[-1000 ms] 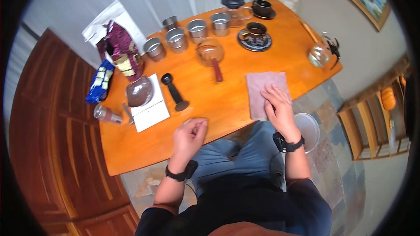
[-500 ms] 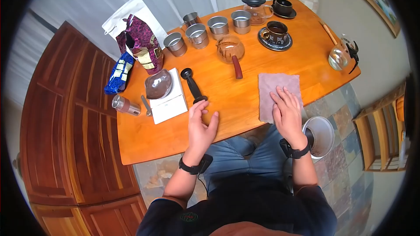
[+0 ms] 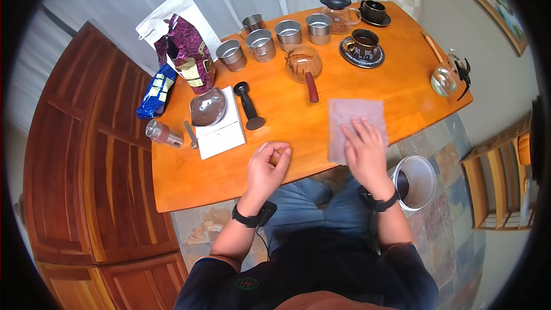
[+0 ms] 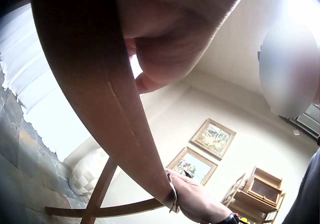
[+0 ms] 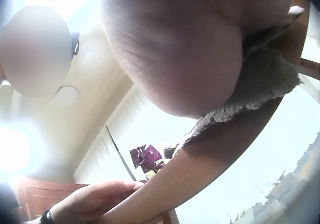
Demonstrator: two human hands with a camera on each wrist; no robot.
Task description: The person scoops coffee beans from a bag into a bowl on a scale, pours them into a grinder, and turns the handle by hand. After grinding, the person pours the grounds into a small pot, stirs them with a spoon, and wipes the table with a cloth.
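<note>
My right hand (image 3: 366,152) lies flat, fingers spread, on a pinkish cloth (image 3: 350,112) at the table's near edge. The right wrist view has the palm (image 5: 185,48) over the ragged cloth edge (image 5: 265,81). Left of it, my left hand (image 3: 267,171) rests at the table edge with loosely curled fingers, holding nothing. The left wrist view shows part of that hand (image 4: 170,38) above the edge. Nearest it is a black tamper-like tool (image 3: 249,107), lying beside a white scale (image 3: 221,138) that bears a dark translucent dish (image 3: 208,107).
Several metal cups (image 3: 231,55) line the back, near a glass pot with a red handle (image 3: 311,87). A black cup (image 3: 365,40) stands on a saucer. At the right are a glass carafe (image 3: 443,80) and, below the table, a bin (image 3: 426,179). Bags (image 3: 187,57) stand back left.
The cloth has shifted left under my right hand since half a second ago. My left hand's fingers have curled in more and moved back from the black tool.
</note>
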